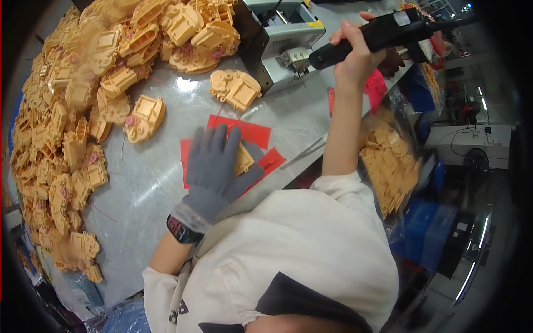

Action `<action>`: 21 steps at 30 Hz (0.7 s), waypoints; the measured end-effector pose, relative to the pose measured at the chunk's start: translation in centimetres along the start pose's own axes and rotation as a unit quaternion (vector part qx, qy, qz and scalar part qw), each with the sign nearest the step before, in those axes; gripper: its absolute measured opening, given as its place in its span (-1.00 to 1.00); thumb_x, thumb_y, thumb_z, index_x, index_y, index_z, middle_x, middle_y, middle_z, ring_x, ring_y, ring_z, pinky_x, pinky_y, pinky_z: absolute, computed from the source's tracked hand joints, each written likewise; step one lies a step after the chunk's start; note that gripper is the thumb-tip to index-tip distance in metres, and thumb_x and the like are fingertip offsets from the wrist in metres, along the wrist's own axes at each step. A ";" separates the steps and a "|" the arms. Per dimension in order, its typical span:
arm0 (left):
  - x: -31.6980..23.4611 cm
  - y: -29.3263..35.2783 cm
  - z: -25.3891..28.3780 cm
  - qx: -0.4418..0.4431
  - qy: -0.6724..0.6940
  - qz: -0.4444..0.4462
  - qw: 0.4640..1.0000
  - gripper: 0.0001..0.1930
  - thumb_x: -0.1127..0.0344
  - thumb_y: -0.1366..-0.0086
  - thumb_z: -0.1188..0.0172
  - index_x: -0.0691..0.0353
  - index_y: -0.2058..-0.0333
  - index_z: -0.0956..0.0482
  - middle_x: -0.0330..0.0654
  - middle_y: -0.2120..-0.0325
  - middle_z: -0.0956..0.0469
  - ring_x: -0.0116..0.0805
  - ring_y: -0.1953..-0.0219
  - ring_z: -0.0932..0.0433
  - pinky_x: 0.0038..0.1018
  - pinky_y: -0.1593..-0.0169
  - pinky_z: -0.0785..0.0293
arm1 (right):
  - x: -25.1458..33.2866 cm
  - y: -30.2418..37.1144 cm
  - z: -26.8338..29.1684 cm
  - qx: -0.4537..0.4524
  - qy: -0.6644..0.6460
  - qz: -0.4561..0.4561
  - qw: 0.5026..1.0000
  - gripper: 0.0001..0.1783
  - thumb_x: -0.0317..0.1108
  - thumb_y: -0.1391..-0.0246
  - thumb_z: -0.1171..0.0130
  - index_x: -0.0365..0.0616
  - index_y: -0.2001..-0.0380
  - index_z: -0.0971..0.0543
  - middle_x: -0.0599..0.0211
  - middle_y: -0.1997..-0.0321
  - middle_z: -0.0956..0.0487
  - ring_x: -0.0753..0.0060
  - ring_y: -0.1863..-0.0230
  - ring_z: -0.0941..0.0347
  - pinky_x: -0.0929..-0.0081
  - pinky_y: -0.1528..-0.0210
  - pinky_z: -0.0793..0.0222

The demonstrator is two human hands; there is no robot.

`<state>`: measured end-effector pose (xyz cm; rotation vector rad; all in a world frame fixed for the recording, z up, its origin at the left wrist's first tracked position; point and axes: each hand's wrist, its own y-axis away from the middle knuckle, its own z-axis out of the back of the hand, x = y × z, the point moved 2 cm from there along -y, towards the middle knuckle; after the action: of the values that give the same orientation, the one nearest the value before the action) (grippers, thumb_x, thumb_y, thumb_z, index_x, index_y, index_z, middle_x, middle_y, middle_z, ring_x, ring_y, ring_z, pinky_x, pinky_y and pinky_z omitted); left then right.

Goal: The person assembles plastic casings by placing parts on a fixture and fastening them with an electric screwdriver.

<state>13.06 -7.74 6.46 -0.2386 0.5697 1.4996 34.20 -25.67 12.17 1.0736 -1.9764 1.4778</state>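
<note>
My left hand (214, 166), in a grey glove, lies over a yellow plastic housing (243, 160) with fingers stretched out and thumb apart. The hand hides most of that housing, which rests on red pads (250, 132). My right hand (358, 58) is bare and wrapped round a black electric screwdriver (383, 34), lifted at the upper right. The tool's narrow end points left, at the metal outlet of a grey screw feeder (288, 53); whether they touch I cannot tell. Another yellow housing (236, 89) sits beyond the red pads, beside the feeder.
A large heap of yellow housings (78, 89) covers the left and far side of the metal table (133, 183). One housing (145, 117) lies apart, near the heap. To the right, past the table edge, a clear bag (388, 166) holds flat yellow pieces. Blue bins (425, 233) stand beyond.
</note>
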 end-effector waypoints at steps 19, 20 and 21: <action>4.7 4.8 -4.5 -0.292 0.088 -0.165 0.938 -0.06 0.08 0.24 -0.45 0.28 -0.12 -0.19 0.30 -0.11 -0.18 0.18 -0.10 -0.28 -0.11 -0.08 -0.27 | 4.1 5.4 -1.7 -0.009 0.096 -0.072 0.993 -0.62 -0.61 0.19 -0.15 -0.27 0.22 -0.33 0.40 0.67 -0.42 0.58 0.70 -0.35 0.61 0.60 -0.26; 4.6 4.7 -4.5 -0.296 0.092 -0.166 0.936 -0.07 0.09 0.24 -0.45 0.27 -0.11 -0.20 0.29 -0.10 -0.19 0.18 -0.10 -0.27 -0.11 -0.08 -0.27 | 4.6 5.4 -1.9 -0.023 0.080 -0.038 0.996 -0.65 -0.62 0.16 -0.16 -0.28 0.24 -0.34 0.41 0.67 -0.43 0.60 0.70 -0.35 0.61 0.60 -0.28; 4.7 4.8 -4.5 -0.294 0.091 -0.169 0.936 -0.07 0.09 0.24 -0.45 0.27 -0.11 -0.20 0.29 -0.10 -0.19 0.18 -0.10 -0.27 -0.11 -0.08 -0.27 | 4.7 5.1 -2.0 -0.026 0.081 -0.036 0.996 -0.65 -0.62 0.16 -0.16 -0.28 0.24 -0.34 0.41 0.67 -0.43 0.60 0.70 -0.35 0.61 0.60 -0.28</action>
<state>7.29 -5.48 1.22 -0.9042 0.1903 1.2828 27.15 -24.67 13.32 0.9621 -1.8353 1.4200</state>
